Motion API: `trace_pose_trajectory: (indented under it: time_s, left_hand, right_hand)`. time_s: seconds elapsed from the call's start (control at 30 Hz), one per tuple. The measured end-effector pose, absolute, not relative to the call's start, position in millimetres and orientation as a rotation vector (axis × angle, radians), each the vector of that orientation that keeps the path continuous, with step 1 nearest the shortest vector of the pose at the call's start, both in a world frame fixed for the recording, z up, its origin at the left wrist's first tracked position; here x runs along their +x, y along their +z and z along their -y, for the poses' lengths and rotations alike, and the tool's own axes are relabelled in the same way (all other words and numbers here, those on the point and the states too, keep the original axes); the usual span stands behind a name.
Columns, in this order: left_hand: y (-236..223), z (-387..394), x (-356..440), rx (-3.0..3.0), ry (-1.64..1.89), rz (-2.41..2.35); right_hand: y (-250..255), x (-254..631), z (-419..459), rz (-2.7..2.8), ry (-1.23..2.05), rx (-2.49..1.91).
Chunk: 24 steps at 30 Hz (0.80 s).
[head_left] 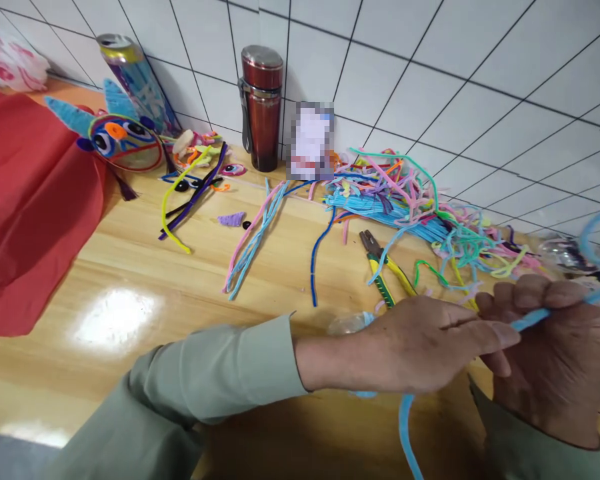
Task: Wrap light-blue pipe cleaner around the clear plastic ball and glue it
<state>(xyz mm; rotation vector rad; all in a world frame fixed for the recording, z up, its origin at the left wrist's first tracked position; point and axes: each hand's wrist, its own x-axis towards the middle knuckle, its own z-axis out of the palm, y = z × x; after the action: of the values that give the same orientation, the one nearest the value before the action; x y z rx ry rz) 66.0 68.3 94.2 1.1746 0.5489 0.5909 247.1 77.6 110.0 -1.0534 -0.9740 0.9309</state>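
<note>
A light blue pipe cleaner [530, 320] runs between both hands at the right side. My left hand [420, 347] reaches across and pinches it between thumb and fingers. A blue length hangs below this hand toward the bottom edge. My right hand [550, 353] is turned palm toward me, its curled fingers closed over the same pipe cleaner, whose far end loops up past the right edge. Just beyond my left hand lie pliers [380, 263] with green and yellow handles, partly covered by the hand. A small clear plastic item [347, 325] sits behind my left wrist.
Along the tiled wall lies a heap of colourful pipe cleaners [395, 193]. A red thermos [263, 110], a blurred upright card or phone [310, 140], a can [137, 83] and a blue-eared craft head [125, 140] stand at the back. Red cloth [35, 213] covers the left.
</note>
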Motion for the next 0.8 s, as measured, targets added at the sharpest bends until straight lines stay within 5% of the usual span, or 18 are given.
trace_pose_trajectory:
  time_s: [0.27, 0.8]
  left_hand:
    - [102.4, -57.1, 68.7, 1.255, 0.65, -0.585]
    - [114.8, -55.2, 60.1, 1.177, 0.755, -0.591]
  right_hand:
    - [97.0, 240.8, -68.7, 1.136, 0.529, -1.105]
    - [103.2, 228.6, -54.5, 1.097, 0.81, -1.101]
